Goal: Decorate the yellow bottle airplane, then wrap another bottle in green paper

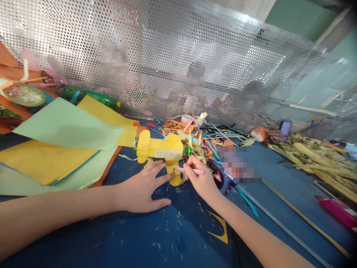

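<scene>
My left hand (pixel 142 189) lies flat on the blue table with its fingers spread. Its fingertips press on the edge of a yellow paper cutout (pixel 174 178) with rounded ends. In my right hand (pixel 202 180) a slim pink pen (pixel 196 171) is pinched, its tip at the cutout's surface. Just beyond both hands a green plastic bottle (pixel 187 150) lies on its side, wrapped in yellow paper (pixel 158 146). A rounded yellow piece stands against the wrapped bottle's left end.
Sheets of green paper (pixel 67 124) and yellow paper are stacked at left. Colourful scraps (pixel 178 126) lie behind the bottle. A dark blue glue gun (pixel 223 180) rests right of my right hand. Corn husks (pixel 315 156) and a pink box (pixel 338 210) are further right. A perforated metal screen (pixel 167 48) stands behind.
</scene>
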### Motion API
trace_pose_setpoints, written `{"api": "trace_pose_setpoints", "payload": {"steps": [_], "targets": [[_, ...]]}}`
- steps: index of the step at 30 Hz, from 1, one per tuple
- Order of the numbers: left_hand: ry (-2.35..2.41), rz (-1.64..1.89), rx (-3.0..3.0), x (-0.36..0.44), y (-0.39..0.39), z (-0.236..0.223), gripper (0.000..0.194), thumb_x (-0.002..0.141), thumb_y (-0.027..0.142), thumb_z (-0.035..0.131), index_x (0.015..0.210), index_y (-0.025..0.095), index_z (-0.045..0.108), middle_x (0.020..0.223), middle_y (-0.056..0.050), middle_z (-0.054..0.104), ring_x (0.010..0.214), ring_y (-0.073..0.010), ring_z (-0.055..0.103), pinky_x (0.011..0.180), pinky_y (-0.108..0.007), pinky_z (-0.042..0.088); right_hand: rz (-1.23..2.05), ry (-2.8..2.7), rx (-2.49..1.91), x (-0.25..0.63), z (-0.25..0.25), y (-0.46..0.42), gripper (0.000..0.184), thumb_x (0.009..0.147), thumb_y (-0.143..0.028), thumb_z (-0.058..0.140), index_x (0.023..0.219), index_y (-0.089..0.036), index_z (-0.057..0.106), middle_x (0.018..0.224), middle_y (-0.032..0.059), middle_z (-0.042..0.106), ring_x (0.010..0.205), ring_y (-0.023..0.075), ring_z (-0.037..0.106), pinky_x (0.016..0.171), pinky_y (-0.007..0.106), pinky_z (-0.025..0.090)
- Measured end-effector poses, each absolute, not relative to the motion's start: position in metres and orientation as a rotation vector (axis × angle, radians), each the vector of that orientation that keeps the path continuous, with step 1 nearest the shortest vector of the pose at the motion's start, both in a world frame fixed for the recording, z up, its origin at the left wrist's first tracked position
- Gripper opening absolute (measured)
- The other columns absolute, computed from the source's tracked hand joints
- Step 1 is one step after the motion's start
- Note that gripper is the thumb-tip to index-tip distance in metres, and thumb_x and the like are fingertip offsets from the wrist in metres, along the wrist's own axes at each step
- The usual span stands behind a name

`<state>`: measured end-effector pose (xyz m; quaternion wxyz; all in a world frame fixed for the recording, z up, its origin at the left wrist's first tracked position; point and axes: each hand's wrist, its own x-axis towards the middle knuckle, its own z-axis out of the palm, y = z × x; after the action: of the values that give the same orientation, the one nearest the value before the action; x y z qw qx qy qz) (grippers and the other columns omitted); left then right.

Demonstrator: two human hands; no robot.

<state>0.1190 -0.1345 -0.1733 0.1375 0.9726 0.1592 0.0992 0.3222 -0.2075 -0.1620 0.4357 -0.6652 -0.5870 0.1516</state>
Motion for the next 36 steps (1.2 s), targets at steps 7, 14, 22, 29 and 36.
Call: {"api": "trace_pose_setpoints", "payload": {"steps": [7,14,22,29,36], "targets": [[0.454,0.308,2.792,0.12,-0.134,-0.173,0.069,0.083,0.062,0.047,0.139,0.022,0.039,0.149,-0.015,0.028,0.138,-0.0366,0.018,0.109,-0.054,0.026,0.388,-1.484,-1.67,0.316,-0.159,-0.209,0.024,0.082,-0.021,0.047,0.061,-0.023,0.037,0.05,-0.0065,0.047,0.049,0.0118,0.048,0.055,0.023,0.038],[0.455,0.3,2.831,0.12,-0.134,-0.173,0.069,0.083,0.062,0.047,0.139,0.023,0.039,0.148,-0.016,0.028,0.138,-0.0353,0.02,0.108,-0.053,0.028,0.416,-1.511,-1.678,0.317,-0.159,-0.21,0.024,0.084,-0.022,0.047,0.062,-0.023,0.037,0.05,-0.0067,0.048,0.049,0.0112,0.047,0.054,0.022,0.037],[0.462,0.292,2.849,0.12,-0.135,-0.172,0.069,0.084,0.062,0.046,0.139,0.022,0.039,0.147,-0.016,0.031,0.138,-0.035,0.02,0.108,-0.053,0.029,0.371,-1.559,-1.673,0.32,-0.166,-0.208,0.021,0.089,-0.031,0.046,0.07,-0.023,0.04,0.059,-0.0054,0.05,0.055,0.0122,0.05,0.057,0.022,0.038],[0.475,0.265,2.844,0.12,-0.136,-0.17,0.068,0.084,0.062,0.045,0.139,0.021,0.04,0.147,-0.016,0.03,0.138,-0.0353,0.02,0.108,-0.053,0.029,0.326,-1.589,-1.695,0.321,-0.17,-0.206,0.021,0.091,-0.038,0.046,0.076,-0.023,0.043,0.067,-0.0042,0.055,0.061,0.0121,0.053,0.06,0.022,0.038],[0.466,0.294,2.859,0.12,-0.136,-0.171,0.068,0.084,0.062,0.046,0.139,0.022,0.04,0.146,-0.016,0.031,0.138,-0.0344,0.02,0.109,-0.052,0.028,0.292,-1.585,-1.704,0.319,-0.169,-0.206,0.022,0.091,-0.04,0.045,0.078,-0.023,0.044,0.067,-0.0035,0.057,0.061,0.0124,0.054,0.059,0.022,0.038]]}}
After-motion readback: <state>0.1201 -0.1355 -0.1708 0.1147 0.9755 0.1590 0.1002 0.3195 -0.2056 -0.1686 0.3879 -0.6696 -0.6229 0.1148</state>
